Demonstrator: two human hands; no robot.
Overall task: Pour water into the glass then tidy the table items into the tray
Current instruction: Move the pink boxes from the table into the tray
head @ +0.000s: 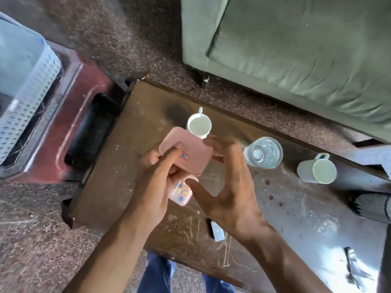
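I judge this the pouring step, lid coming off: my left hand (157,178) grips the pink bottle (186,157); my right hand (228,176), fingers spread and curved, touches its cap. The glass (263,152) stands just beyond my right fingertips. Next: uncap, then tilt over it.

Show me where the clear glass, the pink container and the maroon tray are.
clear glass (263,152): head view, on its base seen through the open top.
pink container (191,151): head view, on its lid.
maroon tray (84,85): head view, on its rim.
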